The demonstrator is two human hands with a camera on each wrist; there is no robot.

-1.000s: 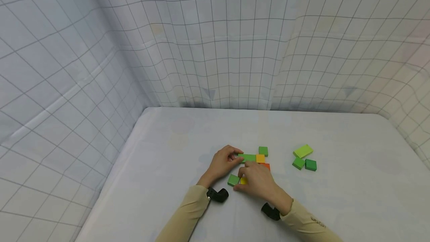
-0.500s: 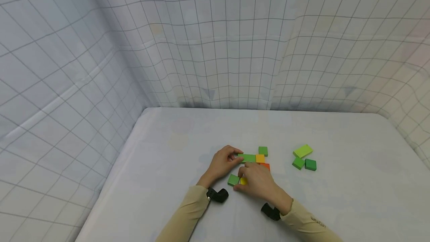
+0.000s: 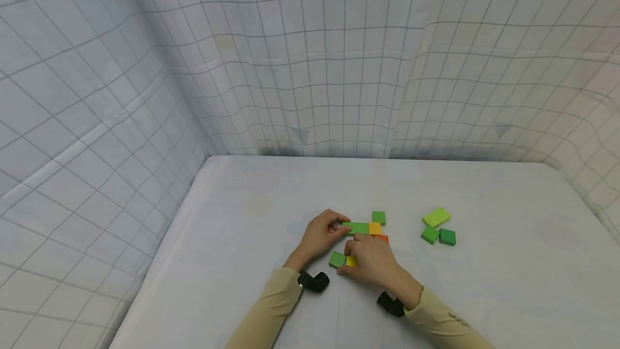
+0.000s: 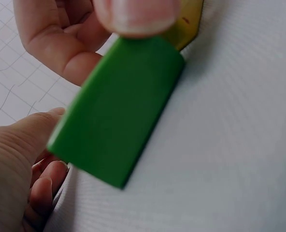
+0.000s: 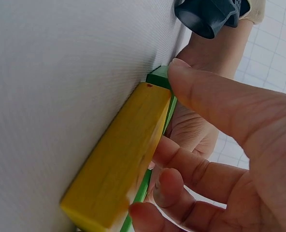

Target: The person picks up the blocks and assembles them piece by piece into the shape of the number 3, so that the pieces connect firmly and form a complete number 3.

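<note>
In the head view, my left hand [image 3: 319, 236] pinches the left end of a long green block [image 3: 358, 228] between thumb and forefinger. My right hand [image 3: 375, 263] pinches a green square block [image 3: 337, 259] at its right side; its thumb lies at the block's edge in the right wrist view. A yellow block [image 3: 351, 261] touches that square and runs under the right hand, which hides most of it. An orange-yellow block [image 3: 375, 228] adjoins the long green one, with a red-orange block [image 3: 382, 239] just below. The left wrist view shows the green square [image 4: 119, 111] close up.
Behind the orange-yellow block lies another green block [image 3: 379, 217]. To the right are a lime block [image 3: 436, 217], a green block [image 3: 429, 235] and a dark green block [image 3: 448, 237]. Checked white cloth [image 3: 310, 69] hangs behind and beside the white table [image 3: 232, 214].
</note>
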